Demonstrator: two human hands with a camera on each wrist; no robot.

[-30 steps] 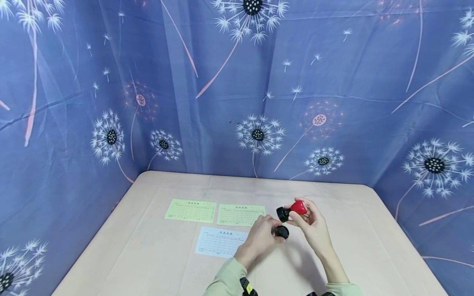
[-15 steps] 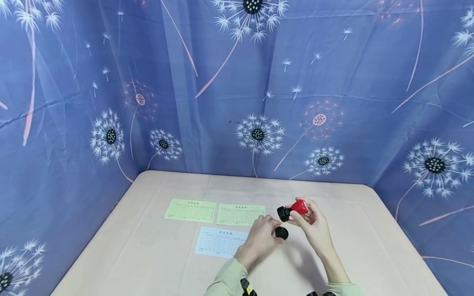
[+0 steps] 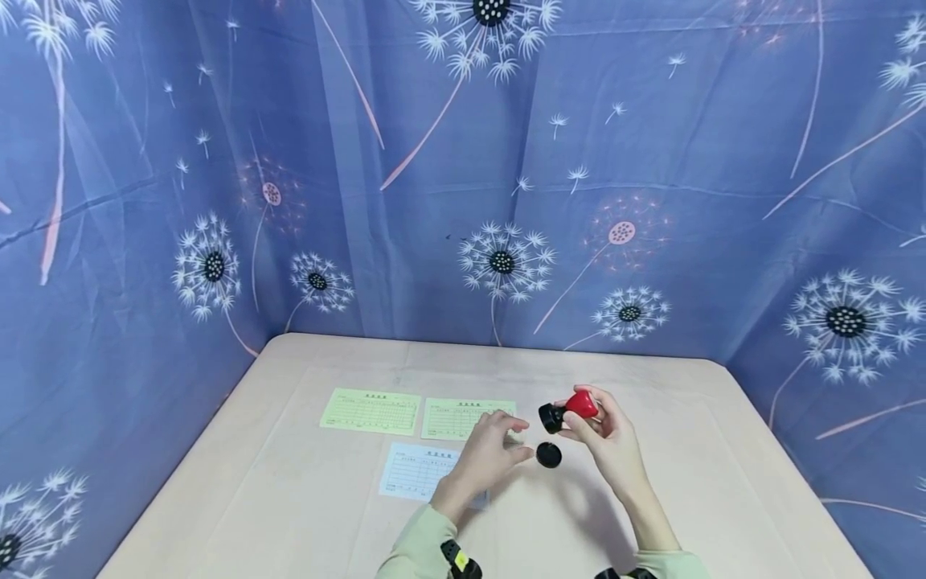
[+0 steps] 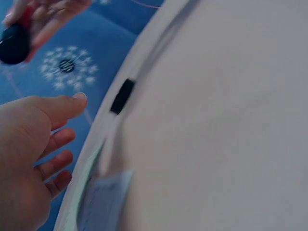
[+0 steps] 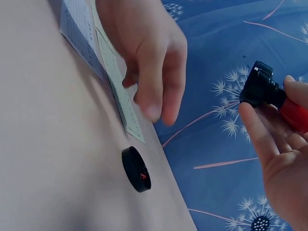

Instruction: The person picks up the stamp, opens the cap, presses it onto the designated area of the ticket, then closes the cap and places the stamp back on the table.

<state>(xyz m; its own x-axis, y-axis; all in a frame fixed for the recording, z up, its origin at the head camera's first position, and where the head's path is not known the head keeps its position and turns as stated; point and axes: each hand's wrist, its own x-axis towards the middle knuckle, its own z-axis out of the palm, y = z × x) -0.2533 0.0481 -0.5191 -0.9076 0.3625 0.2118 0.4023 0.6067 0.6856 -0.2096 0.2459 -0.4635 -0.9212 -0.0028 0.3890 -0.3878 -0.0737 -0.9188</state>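
A stamp (image 3: 581, 404) with a red handle and a black round base is held tilted in my right hand (image 3: 615, 438), above the table. In the right wrist view its black base (image 5: 258, 84) points up and left, fingertips against it. On the table just below lies a round black cap (image 3: 548, 455), hollow side up, with a reddish mark inside in the right wrist view. My left hand (image 3: 486, 452) hovers to the left of the cap, thumb and fingers apart, holding nothing. It overlaps the right green slip and the blue slip in the head view.
Two green printed slips (image 3: 370, 410) lie side by side on the cream table (image 3: 289, 498). A blue printed slip (image 3: 412, 470) lies in front of them, partly hidden by my left arm. A blue dandelion-print curtain (image 3: 405, 265) hangs around the back and sides.
My left hand has let go of the black cap and drawn back to the left, leaving the cap on the table. My right hand with the stamp has barely moved.
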